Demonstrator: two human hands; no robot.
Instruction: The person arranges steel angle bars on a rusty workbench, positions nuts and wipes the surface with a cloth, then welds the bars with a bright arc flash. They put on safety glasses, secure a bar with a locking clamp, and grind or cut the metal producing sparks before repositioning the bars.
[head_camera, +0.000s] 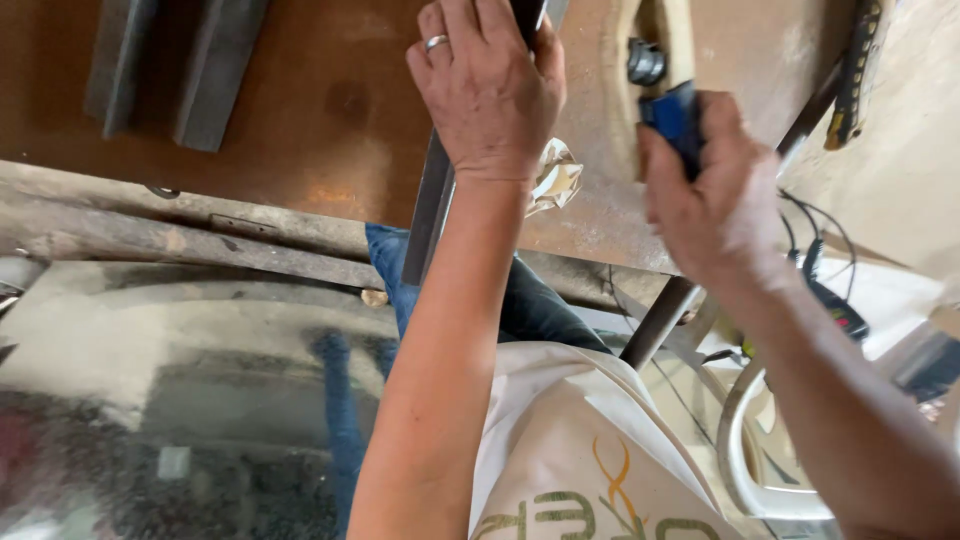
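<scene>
My left hand (487, 85), a ring on one finger, is closed over a long dark metal bar (428, 215) that lies on the rusty brown steel table (330, 110) and sticks out over its near edge. My right hand (715, 195) grips a blue-handled tool (673, 118) whose head rests against a pale worn patch of the table, beside a dark round nut or knob (646, 62). The tool's working end is hidden by my fingers.
Two dark steel sections (175, 65) lie at the table's far left. A crumpled scrap (556, 178) sits by the bar. A yellow-and-black tool (853, 75) lies at the right edge; cables (820, 260) and a white plastic chair (750, 450) are below.
</scene>
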